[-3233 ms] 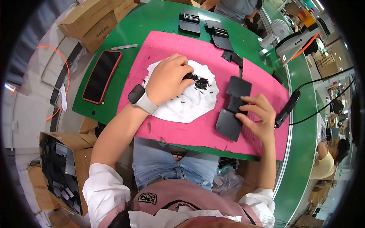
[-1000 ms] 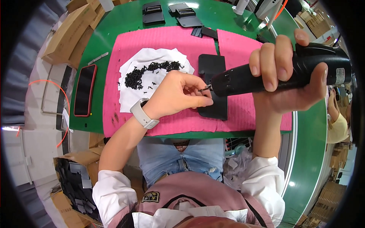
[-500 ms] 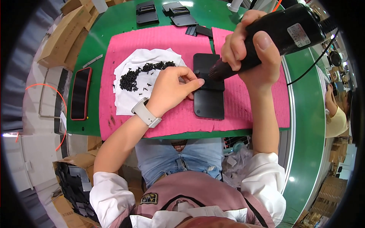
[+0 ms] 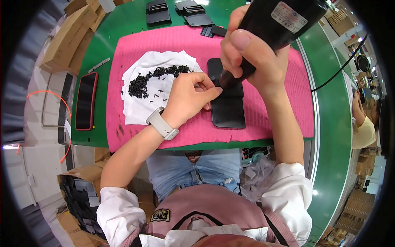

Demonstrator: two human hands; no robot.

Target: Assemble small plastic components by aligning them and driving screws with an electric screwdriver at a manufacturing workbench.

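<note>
My right hand (image 4: 263, 61) is wrapped round a black electric screwdriver (image 4: 263, 20), tilted with its lower end down at a black plastic stand (image 4: 228, 112). That stand lies flat on a pink foam mat (image 4: 263, 119). Against the stand's left side my left hand (image 4: 187, 96) is closed in a pinch, thumb tip right beside the screwdriver's nose. Whatever sits between those fingers is hidden. Left of this hand, a pile of small black screws (image 4: 138, 87) rests on a white cloth (image 4: 138, 115), with several strays around it.
A red-edged phone (image 4: 85, 103) and a small metal strip (image 4: 99, 65) lie at the green table's left. Farther back are more black stands (image 4: 158, 14) and flat black pieces (image 4: 207, 31). The screwdriver's cord (image 4: 341, 70) loops at right. An open carton (image 4: 82, 201) stands lower left.
The screwdriver has swung more upright and shifted left, bringing its nose to my left thumb. My right hand moved left with it. The left hand has barely moved.
</note>
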